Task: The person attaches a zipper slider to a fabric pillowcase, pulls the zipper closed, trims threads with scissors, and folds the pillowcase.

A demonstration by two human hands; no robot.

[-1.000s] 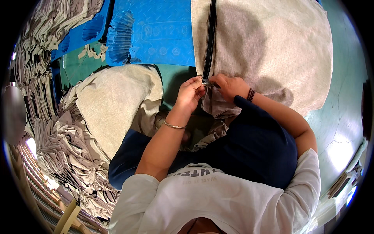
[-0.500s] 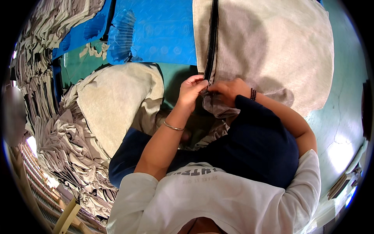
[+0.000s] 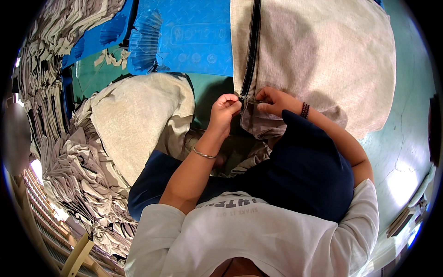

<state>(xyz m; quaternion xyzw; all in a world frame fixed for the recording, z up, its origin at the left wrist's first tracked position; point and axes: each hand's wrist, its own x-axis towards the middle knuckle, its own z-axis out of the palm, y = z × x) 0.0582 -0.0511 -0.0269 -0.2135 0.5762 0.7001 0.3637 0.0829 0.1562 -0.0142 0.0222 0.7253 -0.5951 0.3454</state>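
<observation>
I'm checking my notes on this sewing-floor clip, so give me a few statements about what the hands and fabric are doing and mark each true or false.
1. Both hands meet at the lower end of the black zipper strip. True.
2. The left hand wears a beaded bracelet. False: a thin metal bangle circles the left wrist; the dark beaded bracelet is on the right wrist.
3. The zipper strip runs along a beige fabric cover. True.
4. The right hand rests flat on the blue sheet. False: it pinches the cover's edge by the zipper's end.
5. Folded grey fabric pieces are piled at the person's left. True.
</observation>
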